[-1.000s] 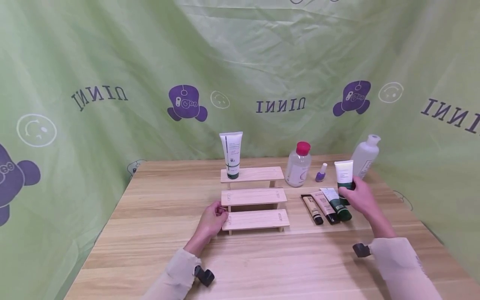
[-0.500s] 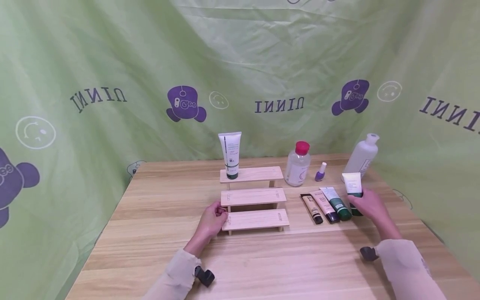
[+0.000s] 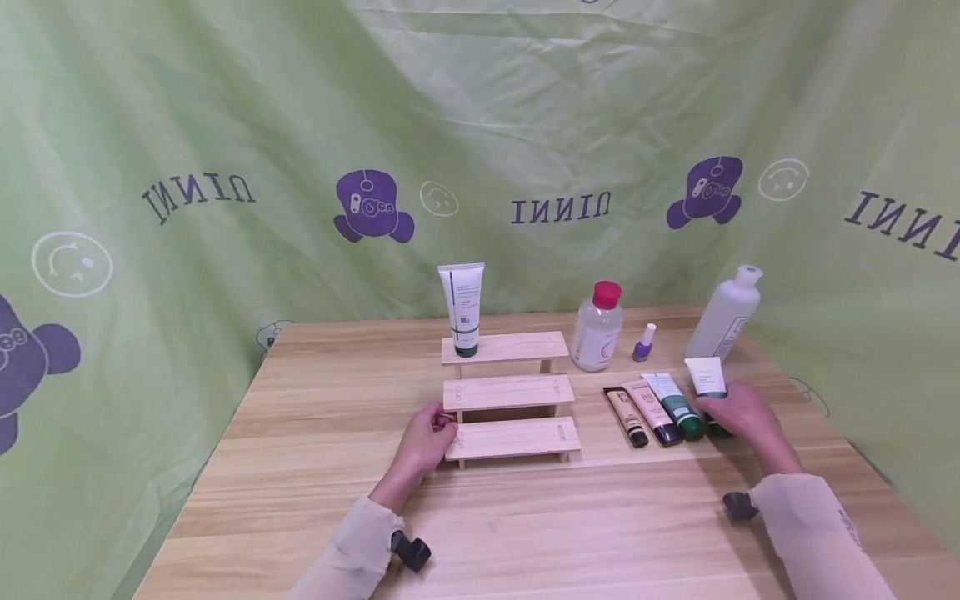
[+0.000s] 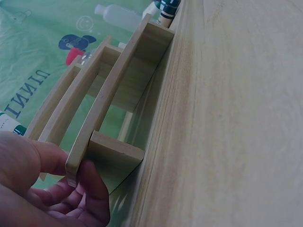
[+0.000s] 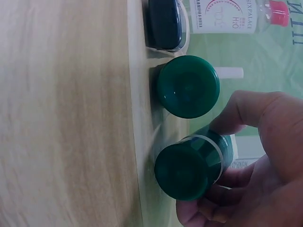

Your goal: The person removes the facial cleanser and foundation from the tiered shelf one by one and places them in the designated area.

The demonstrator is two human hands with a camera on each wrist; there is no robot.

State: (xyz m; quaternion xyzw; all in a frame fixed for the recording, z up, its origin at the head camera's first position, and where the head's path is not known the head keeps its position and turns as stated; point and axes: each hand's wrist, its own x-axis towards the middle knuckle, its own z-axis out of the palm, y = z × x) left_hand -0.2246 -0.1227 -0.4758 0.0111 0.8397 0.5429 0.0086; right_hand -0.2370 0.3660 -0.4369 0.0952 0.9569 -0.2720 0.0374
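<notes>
My left hand (image 3: 426, 440) pinches the left end of the lowest step of a three-tier wooden stand (image 3: 512, 439); thumb above and fingers below show in the left wrist view. At the right, my right hand (image 3: 745, 414) grips a white-and-green squeeze tube (image 3: 706, 377) by its green capped end, close over the table. The right wrist view shows its round green cap (image 5: 182, 172) beside the cap of another green tube (image 5: 188, 87). That second white-and-green tube (image 3: 673, 403) lies just left of my hand. A white tube (image 3: 462, 308) stands cap-down on the top step.
A pink tube (image 3: 651, 411) and a beige tube (image 3: 626, 416) lie in the row. Behind stand a red-capped clear bottle (image 3: 597, 327), a small purple nail polish bottle (image 3: 643, 343) and a tall white bottle (image 3: 725, 314). A green printed curtain (image 3: 465, 125) hangs behind the table.
My right hand has moved right and lowered the tube, from above the lying tubes to the right end of their row. The left hand stays on the stand.
</notes>
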